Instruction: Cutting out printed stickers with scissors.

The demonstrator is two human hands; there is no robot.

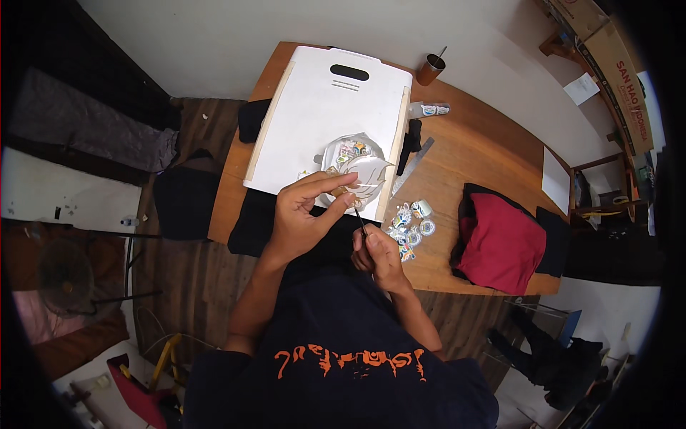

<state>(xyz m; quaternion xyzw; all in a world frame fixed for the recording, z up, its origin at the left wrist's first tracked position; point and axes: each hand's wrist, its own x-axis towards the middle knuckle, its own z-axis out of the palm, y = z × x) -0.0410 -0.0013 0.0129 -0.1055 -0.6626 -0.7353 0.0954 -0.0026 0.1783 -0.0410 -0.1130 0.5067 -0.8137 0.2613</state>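
Observation:
My left hand point(304, 214) is closed in a pinch on a pale translucent sticker sheet point(370, 179) with dark curved outlines, held above the near edge of a white board point(321, 100). My right hand point(380, 259) grips a thin dark pointed tool point(361, 220), a craft knife or tweezers; I cannot tell which. Its tip reaches up to the sheet beside my left thumb. Behind the sheet, on the board, lies a rounded clear plastic container or bag point(330, 156) with colourful stickers inside, partly covered by the sheet and my fingers.
Several cut stickers point(411, 229) lie on the wooden table point(486, 157), right of the board. A metal ruler point(414, 166), a clear sticker-covered tube point(430, 109) and a brown cup point(430, 70) stand or lie farther back. Folded red cloth point(504, 239) rests at the right.

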